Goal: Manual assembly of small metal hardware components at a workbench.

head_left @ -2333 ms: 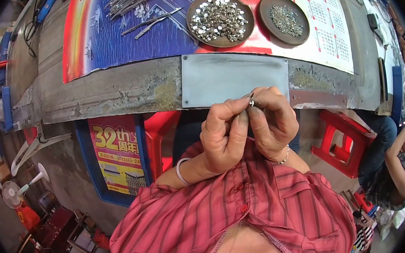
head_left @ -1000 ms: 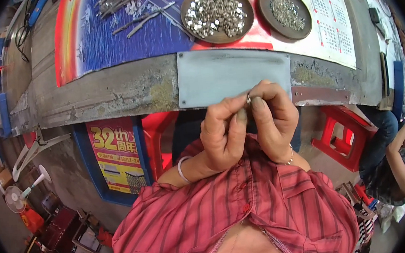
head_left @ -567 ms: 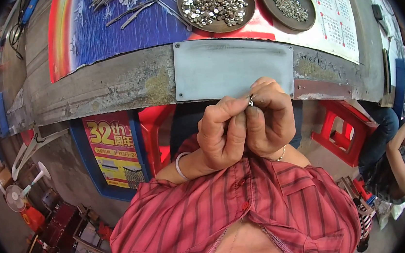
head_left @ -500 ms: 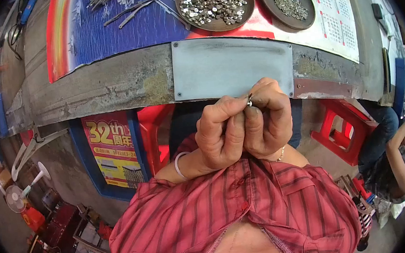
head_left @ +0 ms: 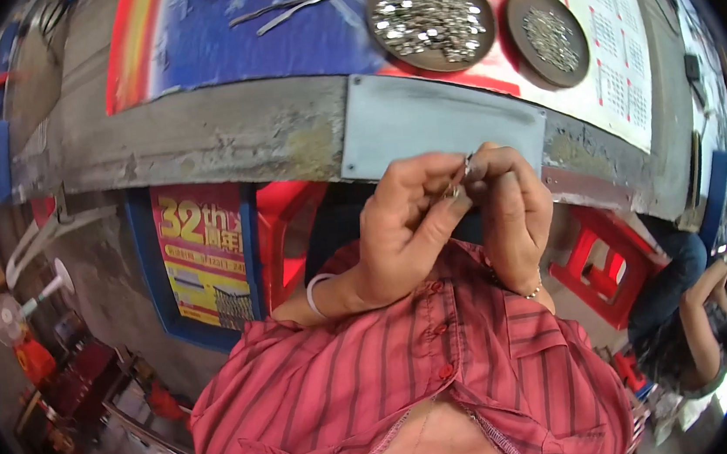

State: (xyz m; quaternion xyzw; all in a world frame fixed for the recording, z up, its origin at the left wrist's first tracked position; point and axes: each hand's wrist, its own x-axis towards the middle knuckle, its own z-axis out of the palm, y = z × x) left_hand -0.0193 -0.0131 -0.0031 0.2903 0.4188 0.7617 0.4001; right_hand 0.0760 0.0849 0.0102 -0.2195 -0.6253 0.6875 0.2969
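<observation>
In front of my chest, by the near table edge, both hands meet at the fingertips. My left hand (head_left: 403,232) is closed in a pinch, thumb and fingers around a small shiny metal piece (head_left: 455,191). Against it, my right hand (head_left: 515,212) has its fingers curled and pinched at a thin dark metal bit (head_left: 468,163). Both bits are too small to name, and fingers hide part of them. Beyond the hands lies a grey metal plate (head_left: 432,120) fixed to the table edge.
A brown dish (head_left: 435,66) holds many shiny round metal pieces. Beside it, a smaller brown dish (head_left: 566,80) carries tiny metal parts. Tweezers (head_left: 307,6) lie on a blue and red poster sheet (head_left: 216,62). Red stools (head_left: 603,265) stand below; another person's arm (head_left: 702,330) shows at right.
My fingers have parted slightly from a tight, closed cluster, and the left hand has turned, showing more of the small metal piece. The view has shifted, so the table appears tilted.
</observation>
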